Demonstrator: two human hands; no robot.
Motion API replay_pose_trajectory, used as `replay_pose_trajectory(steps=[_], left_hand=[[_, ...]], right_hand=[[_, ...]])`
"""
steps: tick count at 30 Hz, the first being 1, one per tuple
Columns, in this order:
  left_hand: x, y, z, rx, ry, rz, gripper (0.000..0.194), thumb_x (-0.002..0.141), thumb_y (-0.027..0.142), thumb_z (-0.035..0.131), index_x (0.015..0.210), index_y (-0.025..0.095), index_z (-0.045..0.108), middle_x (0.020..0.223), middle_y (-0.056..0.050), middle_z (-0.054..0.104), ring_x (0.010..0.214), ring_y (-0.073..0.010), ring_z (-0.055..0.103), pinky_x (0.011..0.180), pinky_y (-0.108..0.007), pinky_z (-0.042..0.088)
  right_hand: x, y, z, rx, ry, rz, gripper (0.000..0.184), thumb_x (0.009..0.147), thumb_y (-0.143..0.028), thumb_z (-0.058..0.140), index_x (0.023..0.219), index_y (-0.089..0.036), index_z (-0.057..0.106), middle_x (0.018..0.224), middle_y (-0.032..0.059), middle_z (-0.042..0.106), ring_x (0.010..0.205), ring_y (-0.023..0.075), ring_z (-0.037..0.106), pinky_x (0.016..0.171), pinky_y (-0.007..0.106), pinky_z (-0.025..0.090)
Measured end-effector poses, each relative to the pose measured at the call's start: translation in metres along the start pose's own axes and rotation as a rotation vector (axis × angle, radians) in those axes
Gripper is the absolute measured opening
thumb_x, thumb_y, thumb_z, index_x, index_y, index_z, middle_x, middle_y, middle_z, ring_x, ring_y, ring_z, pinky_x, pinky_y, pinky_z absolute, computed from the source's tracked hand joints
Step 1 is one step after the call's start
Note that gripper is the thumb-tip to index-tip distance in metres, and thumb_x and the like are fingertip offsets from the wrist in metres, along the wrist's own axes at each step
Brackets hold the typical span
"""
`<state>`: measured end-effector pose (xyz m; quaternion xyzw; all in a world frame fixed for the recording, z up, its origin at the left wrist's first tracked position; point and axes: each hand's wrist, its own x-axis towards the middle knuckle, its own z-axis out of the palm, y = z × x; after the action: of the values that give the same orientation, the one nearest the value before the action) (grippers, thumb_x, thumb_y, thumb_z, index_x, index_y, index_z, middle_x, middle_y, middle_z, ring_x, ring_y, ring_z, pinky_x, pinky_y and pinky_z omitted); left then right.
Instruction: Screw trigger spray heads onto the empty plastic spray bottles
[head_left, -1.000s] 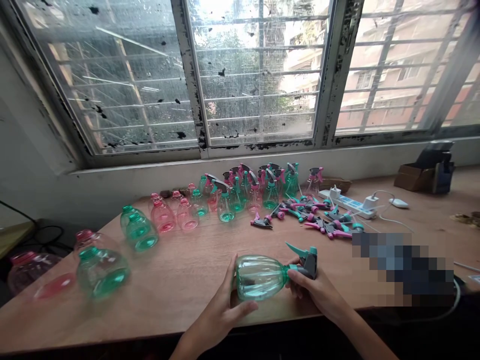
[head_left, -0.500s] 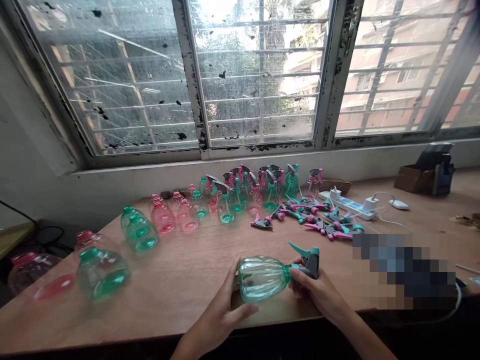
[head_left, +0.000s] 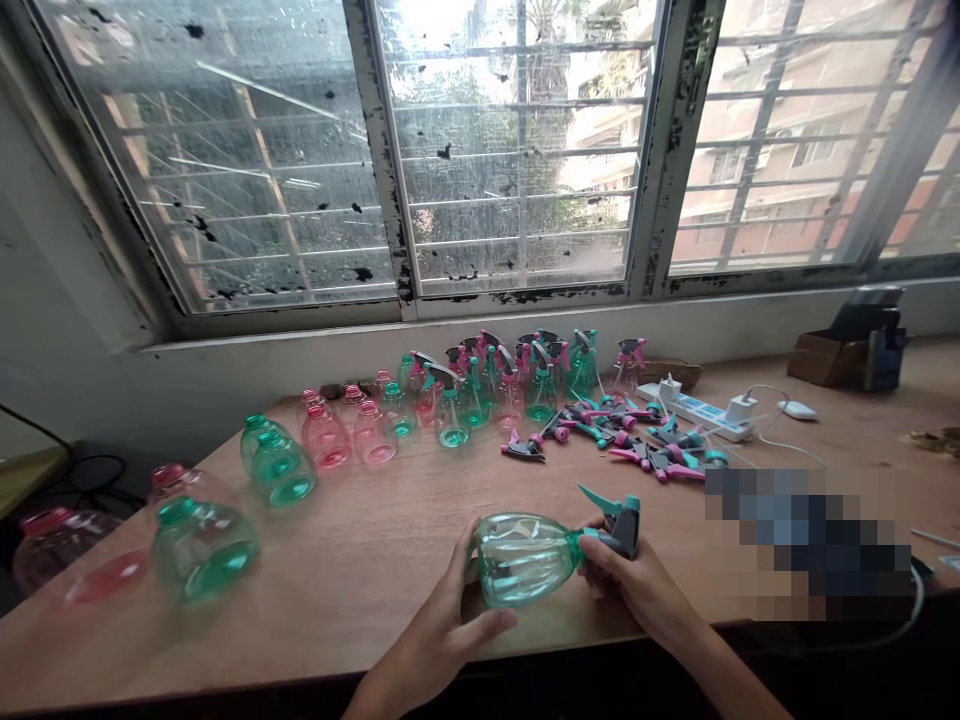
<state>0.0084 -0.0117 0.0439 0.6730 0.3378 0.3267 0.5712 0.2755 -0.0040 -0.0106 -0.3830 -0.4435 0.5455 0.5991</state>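
Shifted slightly rightward, the teal spray bottle (head_left: pixel 525 560) sits gripped: left hand (head_left: pixel 442 625) cups its body, right hand (head_left: pixel 637 590) wraps its neck. A pixelated patch (head_left: pixel 806 540) hides the table's (head_left: pixel 375 570) right side.

A window (head_left: pixel 517 150) with black paint flaking off its frame looks out through bars to a pink building (head_left: pixel 787 150). Below it, on the wooden table (head_left: pixel 360 590), sit a white power strip (head_left: pixel 694 408) with plugs in it, a white mouse (head_left: pixel 796 408) just beside it, and, further right, a cardboard box (head_left: pixel 821 360) — a dark gadget (head_left: pixel 870 335) stands against it.
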Motion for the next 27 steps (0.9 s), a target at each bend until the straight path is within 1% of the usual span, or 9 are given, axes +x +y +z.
replay_pose_trajectory(steps=[3, 7, 10, 13, 14, 16, 19, 24, 27], left_hand=[[-0.0004, -0.0001, 0.0011, 0.017, 0.003, 0.001, 0.094, 0.091, 0.03, 0.074, 0.163, 0.029, 0.013, 0.169, -0.01, 0.034, 0.157, -0.0332, 0.025, 0.129, -0.053, 0.019], [-0.0026, -0.0019, 0.0028, 0.063, 0.031, 0.035, 0.095, 0.094, 0.024, 0.068, 0.163, 0.035, 0.004, 0.167, -0.007, 0.037, 0.154, -0.031, 0.034, 0.128, -0.049, 0.021], [-0.0033, -0.0025, 0.003, 0.074, 0.006, 0.04, 0.095, 0.097, 0.023, 0.064, 0.163, 0.036, -0.003, 0.168, -0.006, 0.035, 0.155, -0.0298, 0.031, 0.128, -0.046, 0.021], [-0.0024, -0.0021, 0.0017, 0.079, 0.001, 0.018, 0.109, 0.092, 0.026, 0.071, 0.162, 0.033, -0.012, 0.169, -0.008, 0.033, 0.158, -0.0289, 0.024, 0.129, -0.045, 0.016], [-0.0021, -0.0017, 0.0012, 0.061, -0.004, 0.008, 0.11, 0.092, 0.029, 0.072, 0.162, 0.031, -0.013, 0.17, -0.009, 0.031, 0.158, -0.0286, 0.024, 0.13, -0.045, 0.016], [-0.0016, -0.0007, 0.0004, 0.016, -0.018, -0.003, 0.107, 0.094, 0.035, 0.069, 0.163, 0.027, -0.012, 0.171, -0.012, 0.027, 0.158, -0.0283, 0.024, 0.129, -0.044, 0.017], [-0.0016, 0.0002, 0.0, -0.004, -0.032, -0.003, 0.1, 0.095, 0.038, 0.068, 0.163, 0.022, -0.003, 0.171, -0.015, 0.025, 0.158, -0.0289, 0.023, 0.129, -0.045, 0.019], [-0.0029, -0.0021, 0.0012, 0.046, 0.009, 0.045, 0.099, 0.094, 0.032, 0.07, 0.164, 0.031, -0.001, 0.172, -0.009, 0.027, 0.158, -0.0299, 0.023, 0.13, -0.049, 0.014], [-0.0036, -0.0024, 0.0018, 0.064, 0.011, 0.048, 0.096, 0.096, 0.03, 0.066, 0.164, 0.032, -0.002, 0.172, -0.007, 0.026, 0.158, -0.0313, 0.023, 0.129, -0.05, 0.017]], right_hand=[[-0.0002, 0.0003, -0.0002, -0.007, 0.01, -0.005, 0.038, 0.083, -0.048, 0.081, 0.098, -0.021, 0.06, 0.062, -0.0009, 0.07, 0.05, 0.0169, 0.057, 0.048, 0.029, 0.045], [-0.0008, -0.0013, 0.001, -0.003, 0.006, -0.004, 0.038, 0.083, -0.048, 0.082, 0.098, -0.021, 0.06, 0.061, -0.0016, 0.07, 0.049, 0.0158, 0.056, 0.047, 0.028, 0.044], [-0.0014, -0.0015, 0.0012, 0.007, -0.001, -0.006, 0.037, 0.084, -0.047, 0.082, 0.098, -0.022, 0.058, 0.061, -0.0016, 0.07, 0.049, 0.0151, 0.056, 0.047, 0.027, 0.044], [-0.0017, -0.0006, 0.0006, 0.009, -0.006, -0.006, 0.037, 0.084, -0.046, 0.082, 0.098, -0.022, 0.058, 0.062, -0.0009, 0.071, 0.05, 0.015, 0.057, 0.047, 0.027, 0.044], [-0.0017, -0.0003, 0.0003, 0.007, -0.01, -0.005, 0.037, 0.084, -0.046, 0.082, 0.099, -0.022, 0.058, 0.062, -0.0006, 0.071, 0.05, 0.0151, 0.057, 0.047, 0.027, 0.045], [-0.0014, 0.0003, -0.0001, 0.002, -0.017, -0.006, 0.037, 0.084, -0.045, 0.082, 0.099, -0.022, 0.058, 0.063, -0.0007, 0.071, 0.051, 0.0149, 0.057, 0.048, 0.027, 0.046], [-0.0009, 0.0008, -0.0004, -0.009, -0.018, -0.013, 0.036, 0.085, -0.045, 0.081, 0.1, -0.022, 0.058, 0.064, -0.0012, 0.071, 0.051, 0.0143, 0.057, 0.048, 0.027, 0.046], [-0.0013, 0.001, -0.0003, -0.005, -0.013, -0.006, 0.037, 0.086, -0.046, 0.081, 0.1, -0.021, 0.057, 0.064, -0.0008, 0.071, 0.051, 0.0143, 0.056, 0.047, 0.027, 0.046], [-0.0016, 0.0015, -0.0004, 0.004, -0.011, 0.001, 0.037, 0.086, -0.046, 0.08, 0.1, -0.021, 0.056, 0.064, -0.0011, 0.071, 0.05, 0.0138, 0.056, 0.047, 0.026, 0.045]])
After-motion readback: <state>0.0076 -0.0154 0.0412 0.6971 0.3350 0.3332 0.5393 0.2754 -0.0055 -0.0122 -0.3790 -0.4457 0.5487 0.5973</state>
